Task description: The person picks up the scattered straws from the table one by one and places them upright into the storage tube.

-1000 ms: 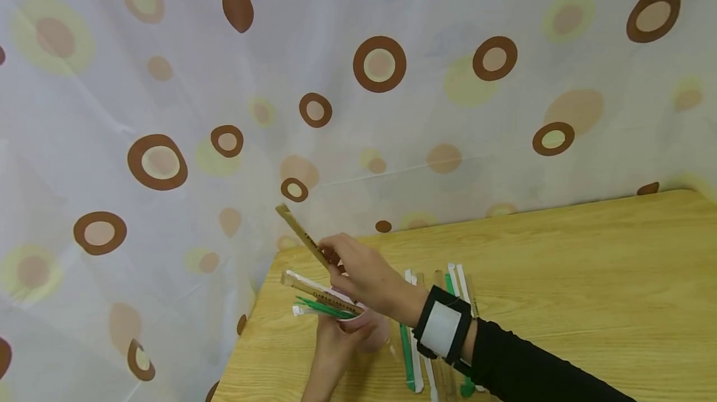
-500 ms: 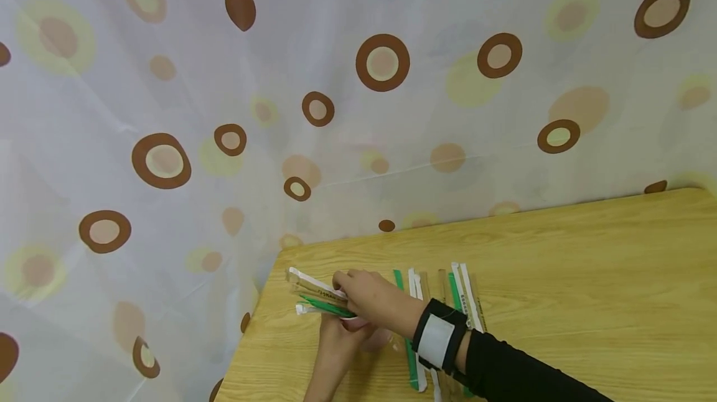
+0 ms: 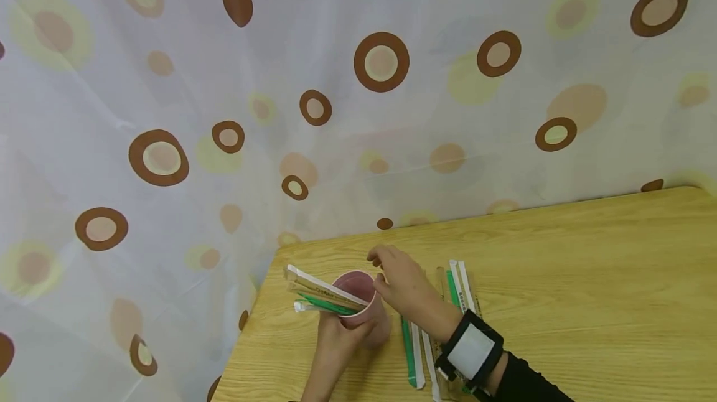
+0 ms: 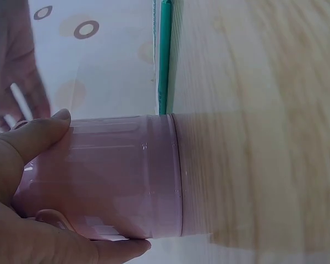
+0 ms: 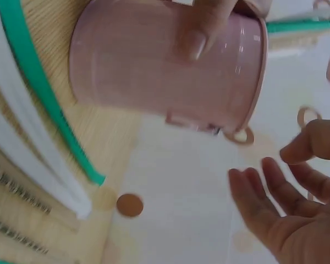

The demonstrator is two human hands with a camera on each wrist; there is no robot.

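A pink cup (image 3: 378,327) stands on the table, and my left hand (image 3: 336,343) grips its side near the rim. In the left wrist view the thumb and fingers wrap the pink cup (image 4: 110,176). Several paper-wrapped straws (image 3: 322,293), white, brown and green, lean out of the cup toward the left. My right hand (image 3: 406,284) is just right of the cup's mouth, fingers loosely bent and holding nothing. The right wrist view shows the right hand (image 5: 291,203) apart from the cup, its fingers spread.
More wrapped straws (image 3: 414,352) lie in a row on the wooden table (image 3: 560,290), right of the cup and partly under my right forearm. A patterned curtain (image 3: 414,122) hangs behind and to the left of the table.
A brown wrapped straw in my right hand went down into the cup among the others. The right hand let go and moved right, off the cup's mouth. The left hand stays on the cup.
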